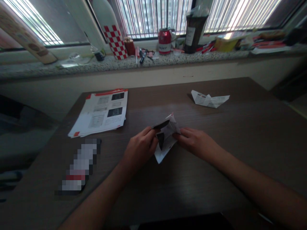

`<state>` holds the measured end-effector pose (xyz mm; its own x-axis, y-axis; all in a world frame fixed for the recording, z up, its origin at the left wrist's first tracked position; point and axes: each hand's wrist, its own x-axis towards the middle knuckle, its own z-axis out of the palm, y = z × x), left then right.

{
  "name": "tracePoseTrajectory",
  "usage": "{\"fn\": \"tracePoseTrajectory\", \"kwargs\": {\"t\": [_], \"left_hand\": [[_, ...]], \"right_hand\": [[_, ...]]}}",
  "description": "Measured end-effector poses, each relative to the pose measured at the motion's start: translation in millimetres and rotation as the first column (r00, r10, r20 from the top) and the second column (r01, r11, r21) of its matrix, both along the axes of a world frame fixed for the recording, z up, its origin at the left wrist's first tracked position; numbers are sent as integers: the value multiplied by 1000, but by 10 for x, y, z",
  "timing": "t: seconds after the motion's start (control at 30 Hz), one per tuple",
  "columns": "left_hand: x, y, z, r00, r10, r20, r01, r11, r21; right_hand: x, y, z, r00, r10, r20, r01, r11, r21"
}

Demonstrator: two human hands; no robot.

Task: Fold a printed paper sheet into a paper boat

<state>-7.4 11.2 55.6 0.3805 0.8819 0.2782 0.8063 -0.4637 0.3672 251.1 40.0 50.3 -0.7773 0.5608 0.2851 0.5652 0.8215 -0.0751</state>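
Observation:
A partly folded sheet of printed paper (166, 135) stands on the brown table (216, 166) at the centre. My left hand (140, 148) pinches its left side, fingers closed on the paper. My right hand (194, 140) grips its right side, fingers pressed on the fold. A finished folded paper boat (209, 99) lies further back on the right, apart from both hands.
A stack of printed sheets (102, 113) lies at the table's left. A blurred flat object (80, 167) rests near the left front. The stone window sill (144, 62) behind holds a red can (164, 41), a dark bottle (194, 30), a checked cup (116, 41) and clutter.

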Motion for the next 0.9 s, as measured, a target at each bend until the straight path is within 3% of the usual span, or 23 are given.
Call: {"fn": "tracePoseTrajectory", "kwargs": {"t": [0.27,0.5,0.63,0.77,0.9], "left_hand": [[-26,13,-49,998,7,57,-5,999,-39],[-44,25,-129,991,-75,114,69,996,57],[-20,0,-139,991,-7,134,-2,998,69],[-16,-13,-181,958,87,274,-97,995,25],[-22,-13,-192,921,107,375,-93,994,-55]], "right_hand": [[51,36,-16,1000,-7,5,7,1000,-30],[112,82,-73,1000,-18,8,19,997,-75],[127,82,-49,1000,-21,-4,20,992,-121],[124,75,-12,998,-11,-57,2,986,-165],[129,76,34,996,26,-90,-42,982,-184]]}}
